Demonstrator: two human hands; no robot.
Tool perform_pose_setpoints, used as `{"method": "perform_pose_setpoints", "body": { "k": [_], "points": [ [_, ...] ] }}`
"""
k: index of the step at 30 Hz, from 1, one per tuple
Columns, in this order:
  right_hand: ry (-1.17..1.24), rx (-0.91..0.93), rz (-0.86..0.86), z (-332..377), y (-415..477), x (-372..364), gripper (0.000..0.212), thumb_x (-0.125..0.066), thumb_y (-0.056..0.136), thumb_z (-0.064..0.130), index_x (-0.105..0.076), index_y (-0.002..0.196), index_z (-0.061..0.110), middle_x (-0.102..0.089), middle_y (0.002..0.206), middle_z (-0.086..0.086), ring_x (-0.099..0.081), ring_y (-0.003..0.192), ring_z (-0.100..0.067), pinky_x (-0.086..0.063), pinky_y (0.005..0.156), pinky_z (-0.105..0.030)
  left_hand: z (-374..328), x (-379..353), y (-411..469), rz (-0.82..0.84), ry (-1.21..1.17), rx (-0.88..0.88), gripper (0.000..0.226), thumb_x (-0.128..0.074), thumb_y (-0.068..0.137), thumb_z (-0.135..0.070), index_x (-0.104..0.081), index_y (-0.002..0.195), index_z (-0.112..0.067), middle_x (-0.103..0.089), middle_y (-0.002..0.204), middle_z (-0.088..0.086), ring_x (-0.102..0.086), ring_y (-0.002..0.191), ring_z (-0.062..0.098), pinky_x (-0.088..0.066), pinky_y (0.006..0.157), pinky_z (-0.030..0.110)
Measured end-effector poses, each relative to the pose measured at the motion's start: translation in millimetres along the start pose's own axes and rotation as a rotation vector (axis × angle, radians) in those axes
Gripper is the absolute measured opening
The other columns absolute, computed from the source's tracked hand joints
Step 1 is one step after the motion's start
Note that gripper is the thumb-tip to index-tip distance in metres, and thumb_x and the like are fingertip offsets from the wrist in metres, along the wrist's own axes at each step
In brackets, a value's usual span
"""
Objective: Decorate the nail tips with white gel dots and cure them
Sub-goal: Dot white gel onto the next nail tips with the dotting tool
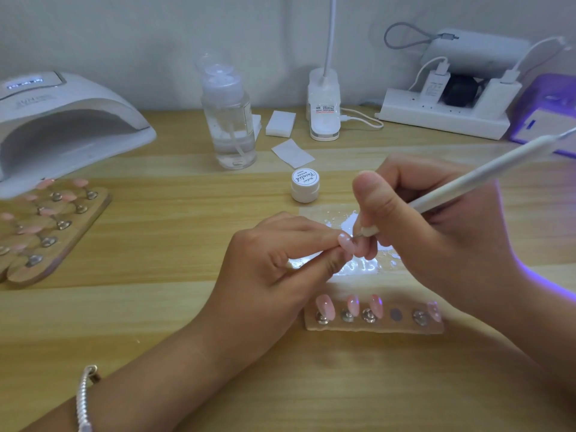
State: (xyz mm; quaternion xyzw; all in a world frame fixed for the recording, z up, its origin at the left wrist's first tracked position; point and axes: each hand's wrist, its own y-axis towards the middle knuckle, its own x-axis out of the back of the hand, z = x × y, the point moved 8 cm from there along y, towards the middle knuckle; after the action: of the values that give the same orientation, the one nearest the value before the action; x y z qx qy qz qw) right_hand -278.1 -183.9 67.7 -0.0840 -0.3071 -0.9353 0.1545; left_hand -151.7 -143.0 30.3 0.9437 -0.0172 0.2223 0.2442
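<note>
"Why hold it up off the strip?"

"To keep it steady, I'd say. The left hand (pixel 274 260) pinches the small pink nail tip (pixel 345 243) over the smeared clear palette (pixel 386 260). The right hand (pixel 436 226) grips the long white dotting pen (pixel 467 182), with its point at the tip."

"Is anything in the way?"

"The lidded white gel jar (pixel 304 185) stands just beyond on the counter. The white domed curing lamp (pixel 62 120) sits far left, with an open path, I'd judge."

Pink nail tips (pixel 325 306); white dotting pen (pixel 467 182); white gel jar (pixel 304 185); light wood-grain table (pixel 156 307).
</note>
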Motion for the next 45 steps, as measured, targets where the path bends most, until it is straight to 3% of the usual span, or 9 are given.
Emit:
{"method": "perform_pose_setpoints", "body": {
  "k": [15, 22, 28, 37, 41, 45],
  "points": [
    [-0.036, 0.0, 0.013, -0.5, 0.4, -0.6, 0.037, -0.059, 0.098, 0.017, -0.057, 0.064, 0.003, -0.061, 0.053, 0.006, -0.062, 0.046, -0.015, -0.044, 0.048, -0.015, -0.9, 0.2, 0.2, 0.006, 0.01, -0.002, 0.014, -0.066, 0.093, -0.018, -0.079, 0.096, -0.023, -0.074, 0.093, -0.017, -0.064, 0.09, 0.01, -0.05, 0.075, 0.027],
    [-0.017, -0.005, 0.022, -1.8, -0.2, -1.3, 0.038, -0.059, 0.098, 0.02, -0.058, 0.064, 0.003, -0.062, 0.053, 0.004, -0.062, 0.046, -0.015, -0.044, 0.048, -0.016, -2.1, 0.6, 0.8, 0.003, 0.029, -0.014, 0.014, -0.068, 0.092, -0.016, -0.079, 0.095, -0.023, -0.074, 0.092, -0.018, -0.064, 0.09, 0.006, -0.044, 0.078, 0.019],
    [-0.009, -0.009, 0.028, -1.5, -0.3, -0.6, 0.037, -0.057, 0.095, 0.024, -0.057, 0.064, 0.004, -0.062, 0.052, 0.005, -0.062, 0.045, -0.013, -0.043, 0.049, -0.012, -1.1, 0.4, 1.0, 0.004, 0.044, -0.022, 0.014, -0.066, 0.092, -0.018, -0.079, 0.096, -0.021, -0.074, 0.093, -0.016, -0.066, 0.091, 0.01, -0.045, 0.081, 0.021],
    [0.149, 0.028, -0.084, 2.0, 16.2, 22.8, 0.036, -0.055, 0.099, 0.02, -0.054, 0.064, 0.012, -0.051, 0.051, -0.001, -0.058, 0.042, -0.019, -0.042, 0.046, -0.022, 2.9, 1.2, -0.4, -0.035, 0.009, 0.009, 0.011, -0.069, 0.09, -0.021, -0.079, 0.093, -0.023, -0.075, 0.091, -0.017, -0.065, 0.087, 0.006, -0.041, 0.077, 0.013],
    [0.075, -0.032, -0.108, -11.3, 24.6, 35.2, 0.041, -0.05, 0.101, 0.031, -0.061, 0.064, 0.015, -0.054, 0.051, -0.005, -0.055, 0.042, -0.019, -0.04, 0.044, -0.022, 3.6, 1.4, -0.5, -0.043, 0.026, 0.007, 0.011, -0.069, 0.09, -0.022, -0.079, 0.093, -0.021, -0.075, 0.091, -0.018, -0.065, 0.087, 0.005, -0.041, 0.077, 0.013],
    [-0.297, -0.224, 0.007, -48.2, 21.0, 34.3, 0.047, -0.052, 0.101, 0.036, -0.064, 0.061, 0.015, -0.054, 0.046, 0.006, -0.048, 0.04, -0.005, -0.035, 0.045, -0.01, 4.4, 2.0, 0.3, -0.053, 0.042, 0.018, 0.013, -0.068, 0.09, -0.024, -0.08, 0.092, -0.021, -0.075, 0.091, -0.019, -0.066, 0.086, 0.005, -0.042, 0.076, 0.013]
  ]
}}
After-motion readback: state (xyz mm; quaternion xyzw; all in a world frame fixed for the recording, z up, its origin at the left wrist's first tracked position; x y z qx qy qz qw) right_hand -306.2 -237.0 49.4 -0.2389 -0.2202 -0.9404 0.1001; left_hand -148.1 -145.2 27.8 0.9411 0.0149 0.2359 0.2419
